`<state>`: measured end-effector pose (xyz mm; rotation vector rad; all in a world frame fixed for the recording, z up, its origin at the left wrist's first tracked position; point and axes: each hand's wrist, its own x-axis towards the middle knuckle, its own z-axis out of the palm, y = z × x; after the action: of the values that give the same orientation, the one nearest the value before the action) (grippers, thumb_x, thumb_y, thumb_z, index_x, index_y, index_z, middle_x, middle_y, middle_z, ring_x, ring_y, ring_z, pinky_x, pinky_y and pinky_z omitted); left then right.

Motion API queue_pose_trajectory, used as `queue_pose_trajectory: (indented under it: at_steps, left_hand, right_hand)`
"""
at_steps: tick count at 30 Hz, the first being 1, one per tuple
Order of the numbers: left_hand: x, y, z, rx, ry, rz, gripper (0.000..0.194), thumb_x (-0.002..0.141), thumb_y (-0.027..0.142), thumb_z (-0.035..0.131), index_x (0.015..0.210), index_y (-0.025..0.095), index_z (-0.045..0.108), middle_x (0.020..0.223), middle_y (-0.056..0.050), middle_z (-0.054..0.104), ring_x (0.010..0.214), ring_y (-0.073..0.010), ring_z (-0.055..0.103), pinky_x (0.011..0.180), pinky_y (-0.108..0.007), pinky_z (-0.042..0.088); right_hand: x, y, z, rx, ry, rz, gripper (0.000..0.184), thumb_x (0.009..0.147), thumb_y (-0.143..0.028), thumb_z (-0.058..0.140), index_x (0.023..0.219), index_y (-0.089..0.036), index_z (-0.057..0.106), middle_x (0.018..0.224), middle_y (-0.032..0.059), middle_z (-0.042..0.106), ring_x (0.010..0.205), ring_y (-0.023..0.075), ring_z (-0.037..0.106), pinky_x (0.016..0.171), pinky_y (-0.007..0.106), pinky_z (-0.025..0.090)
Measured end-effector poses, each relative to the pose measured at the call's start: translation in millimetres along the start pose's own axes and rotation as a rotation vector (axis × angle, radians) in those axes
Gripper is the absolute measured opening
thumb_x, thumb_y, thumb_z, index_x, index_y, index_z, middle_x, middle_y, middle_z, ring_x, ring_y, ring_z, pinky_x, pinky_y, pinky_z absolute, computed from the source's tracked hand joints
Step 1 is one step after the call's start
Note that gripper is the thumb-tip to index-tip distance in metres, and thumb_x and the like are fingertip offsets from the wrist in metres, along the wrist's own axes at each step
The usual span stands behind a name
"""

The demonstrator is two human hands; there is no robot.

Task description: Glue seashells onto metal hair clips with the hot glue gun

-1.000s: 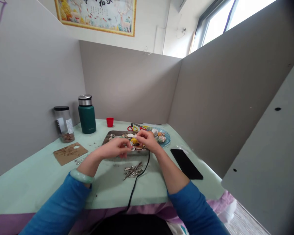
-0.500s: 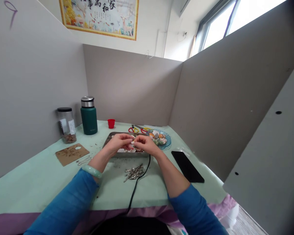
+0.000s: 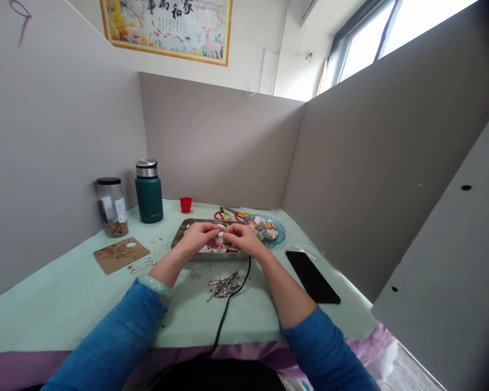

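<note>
Above a metal tray (image 3: 215, 257), my left hand (image 3: 199, 237) pinches a small white piece (image 3: 220, 234) between thumb and fingertips. My right hand (image 3: 243, 239) meets it from the other side. Its fingers are pressed together at the piece, but what exactly they grip is too small to make out. White and reddish bits like shell pieces (image 3: 212, 250) lie in the tray, partly hidden by my hands. Nearer to me, between my forearms, is a loose pile of small silvery metal clips (image 3: 223, 285).
A black cable (image 3: 227, 308) runs from the tray to the front edge. On the right are a blue plate (image 3: 282, 232) of colourful pieces and a black phone (image 3: 313, 277). Red-and-yellow-handled tools (image 3: 223, 215), a red cup (image 3: 186, 205), green bottle (image 3: 149, 198), jar (image 3: 112, 201) and cardboard (image 3: 120, 258) stand around.
Both hands stay together over the tray, with only slight finger movement around the small piece. The whole view has shifted a little.
</note>
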<state>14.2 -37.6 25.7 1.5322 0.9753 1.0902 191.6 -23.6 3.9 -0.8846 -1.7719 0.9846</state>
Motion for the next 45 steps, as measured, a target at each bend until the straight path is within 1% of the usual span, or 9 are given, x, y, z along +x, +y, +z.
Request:
queue_pose_trajectory:
  at_steps: [4,8,12,18,22,28,35,40,45]
  left_hand:
    - [-0.1,0.3,2.1,-0.013,0.043,0.027,0.032,0.066,0.034,0.074,0.086,0.011,0.065,0.055,-0.003,0.064,0.053,-0.0150,0.062,0.056,-0.027,0.050]
    - [-0.3,1.3,2.2,-0.005,0.041,0.048,0.029,0.068,0.035,0.073,0.081,0.011,0.064,0.055,-0.004,0.065,0.053,-0.0146,0.062,0.058,-0.027,0.051]
    - [-0.3,0.7,0.7,-0.007,0.021,0.081,0.031,0.068,0.037,0.072,0.084,0.010,0.067,0.059,-0.004,0.066,0.058,-0.0151,0.063,0.062,-0.027,0.051]
    - [0.8,-3.6,1.3,-0.011,0.019,0.085,0.038,0.058,0.031,0.080,0.088,0.011,0.069,0.073,-0.006,0.071,0.065,-0.0163,0.065,0.067,-0.028,0.051]
    - [0.3,-3.7,2.8,-0.032,0.024,0.086,0.037,0.057,0.030,0.080,0.087,0.011,0.070,0.071,-0.005,0.070,0.066,-0.0165,0.065,0.067,-0.028,0.052]
    - [-3.9,-0.6,5.0,-0.035,0.029,0.091,0.037,0.058,0.031,0.079,0.088,0.011,0.070,0.069,-0.005,0.070,0.062,-0.0151,0.063,0.065,-0.027,0.051]
    - [-0.9,-1.7,3.0,-0.136,0.113,0.094,0.042,0.055,0.036,0.082,0.086,0.009,0.070,0.071,-0.006,0.070,0.061,-0.0141,0.063,0.065,-0.028,0.052]
    - [0.2,-1.6,0.7,-0.228,0.186,0.070,0.044,0.049,0.035,0.085,0.082,0.010,0.070,0.072,-0.004,0.069,0.060,-0.0132,0.062,0.067,-0.029,0.053]
    - [-0.3,-1.8,0.7,-0.206,0.172,0.081,0.045,0.050,0.036,0.085,0.085,0.010,0.071,0.074,-0.005,0.070,0.061,-0.0134,0.063,0.066,-0.029,0.053]
  right_hand:
    - [-0.1,-1.7,0.4,-0.024,0.011,-0.003,0.029,0.069,-0.044,0.068,0.071,-0.017,0.057,0.055,-0.0046,0.051,0.048,0.0078,0.044,0.045,0.020,0.037]
    - [1.5,2.3,-0.2,-0.038,0.010,-0.010,0.029,0.071,-0.044,0.067,0.071,-0.017,0.057,0.054,-0.0048,0.051,0.047,0.0077,0.045,0.045,0.020,0.037]
    - [2.8,5.6,-0.6,-0.014,0.021,0.009,0.027,0.070,-0.043,0.067,0.073,-0.017,0.057,0.056,-0.0051,0.051,0.048,0.0078,0.046,0.046,0.020,0.040]
    - [1.1,1.2,-0.3,0.054,0.010,0.030,0.029,0.069,-0.042,0.069,0.069,-0.017,0.055,0.051,-0.0062,0.049,0.046,0.0073,0.043,0.048,0.021,0.041]
    - [0.6,0.8,-0.7,0.077,-0.003,0.005,0.029,0.071,-0.043,0.068,0.071,-0.017,0.055,0.050,-0.0062,0.049,0.045,0.0068,0.042,0.046,0.020,0.038]
    - [0.6,-0.4,-1.2,0.107,-0.008,0.014,0.029,0.071,-0.042,0.069,0.075,-0.016,0.058,0.050,-0.0066,0.049,0.044,0.0062,0.042,0.047,0.020,0.039]
    - [1.3,-1.4,-1.8,0.139,0.015,0.005,0.030,0.072,-0.045,0.067,0.074,-0.016,0.060,0.048,-0.0070,0.048,0.042,0.0060,0.040,0.046,0.020,0.039]
    - [2.8,-0.6,-3.3,0.175,0.070,-0.037,0.030,0.072,-0.043,0.067,0.083,-0.015,0.064,0.046,-0.0073,0.049,0.041,0.0059,0.040,0.047,0.020,0.039]
    - [1.0,-2.5,-2.4,0.230,0.067,0.029,0.033,0.065,-0.043,0.073,0.080,-0.014,0.067,0.048,-0.0052,0.053,0.043,0.0071,0.046,0.047,0.021,0.041]
